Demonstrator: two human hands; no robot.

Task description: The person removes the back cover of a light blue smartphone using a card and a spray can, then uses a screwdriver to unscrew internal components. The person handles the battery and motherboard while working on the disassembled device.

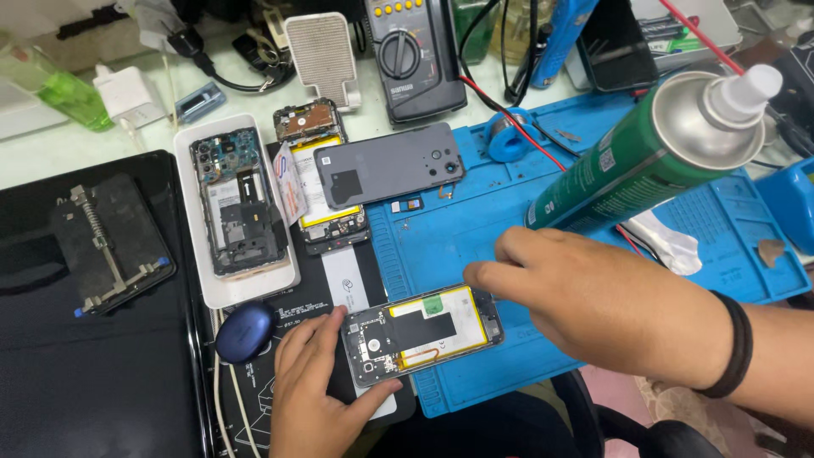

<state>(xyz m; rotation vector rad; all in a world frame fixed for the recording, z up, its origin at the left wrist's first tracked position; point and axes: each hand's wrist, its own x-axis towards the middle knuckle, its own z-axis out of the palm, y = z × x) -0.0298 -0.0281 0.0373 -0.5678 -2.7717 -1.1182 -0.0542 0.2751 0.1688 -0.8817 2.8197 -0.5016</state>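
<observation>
Steadying an opened phone (421,332) by its lower left corner, the left hand (315,386) has thumb and fingers spread loosely along the phone's edge, where it lies across the near edge of a blue work mat (475,229) on the tabletop. The right hand (593,301) is wrapped around a green spray can (644,153) held tilted above the mat, white nozzle up and to the right, with its forefinger stretched out over the phone's right end. Farther back lie a grey back cover (388,165), a second opened phone in a white tray (233,203), a multimeter (414,55) and a dark blue earbud case (246,332).
</observation>
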